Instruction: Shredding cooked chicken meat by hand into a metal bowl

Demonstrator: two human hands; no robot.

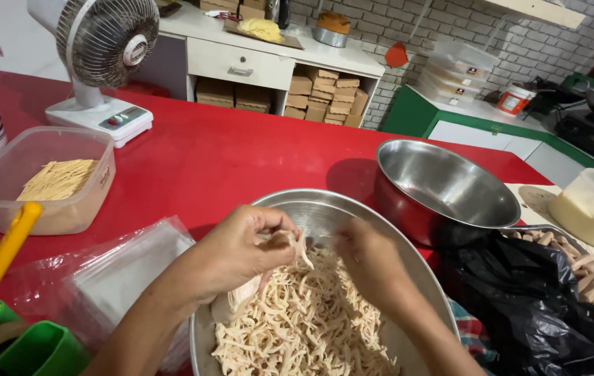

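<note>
The left hand (241, 247) and right hand (366, 261) each pinch one piece of the shredded strips (304, 320) closed-fingered; pulling gently over the metal tray (325, 205) should keep shreds inside.

My left hand (237, 251) pinches pale, matt, fibrous shreds (304, 320); my right hand (370, 261) in same pile. Shreds sit in brushed-metal basin (325, 205), dull sheen, fine scratches. Beside it, steel bowl (443, 184), brighter, mirror-smooth inside. Red counter (220, 153) glossy, smooth. At left edge, translucent plastic tub (4, 174), cloudy; clear crinkled plastic bags (122, 264); yellow plastic handle (1, 261), shiny. At right edge, black plastic bag (527, 292), wrinkled, glossy. Back, white plastic fan (102, 42), smooth.
</note>
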